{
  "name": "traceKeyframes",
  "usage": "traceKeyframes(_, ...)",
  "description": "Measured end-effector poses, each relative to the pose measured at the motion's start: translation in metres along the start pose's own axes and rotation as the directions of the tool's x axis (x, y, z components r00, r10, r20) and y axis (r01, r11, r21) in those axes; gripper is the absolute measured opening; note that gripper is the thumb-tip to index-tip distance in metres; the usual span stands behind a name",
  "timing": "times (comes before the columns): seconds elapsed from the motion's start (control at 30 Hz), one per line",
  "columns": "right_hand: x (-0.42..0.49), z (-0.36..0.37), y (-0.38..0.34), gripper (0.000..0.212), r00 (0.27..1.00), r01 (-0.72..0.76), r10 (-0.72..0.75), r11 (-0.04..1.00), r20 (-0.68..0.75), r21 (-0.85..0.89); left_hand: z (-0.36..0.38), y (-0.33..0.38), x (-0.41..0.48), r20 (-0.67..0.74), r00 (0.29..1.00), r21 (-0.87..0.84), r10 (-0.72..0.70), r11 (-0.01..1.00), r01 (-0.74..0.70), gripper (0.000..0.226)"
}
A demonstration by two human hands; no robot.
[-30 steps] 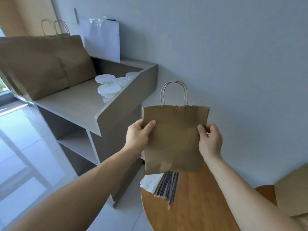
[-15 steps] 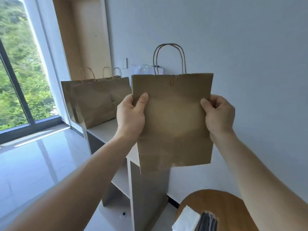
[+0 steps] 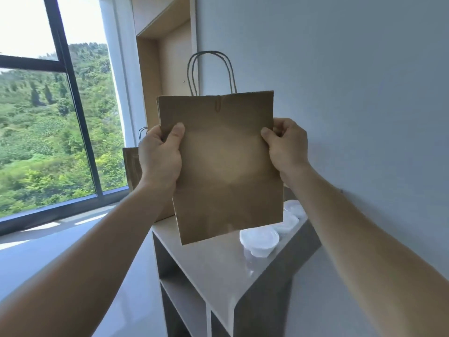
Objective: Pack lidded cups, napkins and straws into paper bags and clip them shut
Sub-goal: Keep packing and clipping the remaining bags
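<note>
— The flat brown paper bag (image 3: 226, 166) with twisted cord handles: where was it?

— Held up in front of the pale wall, upright, with its long axis vertical and the handles on top. Its bottom edge hung above the grey shelf top (image 3: 206, 259) and did not touch it.

— And the hands?

— The left hand (image 3: 160, 154) gripped the left edge and the right hand (image 3: 286, 149) the right edge, level with each other, a little above the middle. Each thumb lay on the near face while the fingers (image 3: 284, 127) curled round behind, clamped on the paper. Neither hand was nearer the shelf.

— What did the coming move turn on?

— The drop straight down, I judged. A second brown bag (image 3: 131, 166) stood on the shelf behind the left hand. The clear plastic lidded cups (image 3: 258, 239) sat just below the held bag's lower right corner. To be set down, it would have to go between them, kept upright.

— Was it shut?

— The top edges lay together, with a small clip-like mark (image 3: 218, 104) at their middle. I could not tell for certain, and the contents were hidden.

— What differed from earlier?

— The grip was the same. A second before, the bag hung over a round wooden bench with napkins and straws beneath it. Now the bench was out of view and the shelf with the cups lay under the bag.
</note>
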State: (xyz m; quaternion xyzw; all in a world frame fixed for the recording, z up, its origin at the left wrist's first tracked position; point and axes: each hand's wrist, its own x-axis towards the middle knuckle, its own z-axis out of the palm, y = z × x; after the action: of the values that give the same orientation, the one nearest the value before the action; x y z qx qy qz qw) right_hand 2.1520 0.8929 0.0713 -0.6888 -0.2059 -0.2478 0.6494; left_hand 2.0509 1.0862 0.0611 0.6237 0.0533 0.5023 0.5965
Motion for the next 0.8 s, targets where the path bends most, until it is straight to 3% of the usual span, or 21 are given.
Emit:
traceKeyframes(0.2, 0.056, 0.068, 0.044, 0.015, 0.991, -0.047, 0.045, 0.999, 0.123, 0.016, -0.003, -0.053, 0.062, -0.046, 0.999, 0.049, 0.020, 0.999, -0.018, 0.015)
traceKeyframes(0.43, 0.108, 0.140, 0.113, 0.010, 0.982, -0.124, 0.132, 0.990, 0.136, -0.065, 0.006, -0.139, 0.127, -0.038, 0.999, 0.081, -0.003, 0.997, 0.006, 0.015)
traceKeyframes(0.8, 0.150, 0.193, 0.246, 0.004, 0.895, -0.351, 0.426, 0.854, 0.129, -0.383, 0.029, -0.295, 0.147, 0.235, 0.964, 0.186, -0.121, 0.979, 0.078, 0.044)
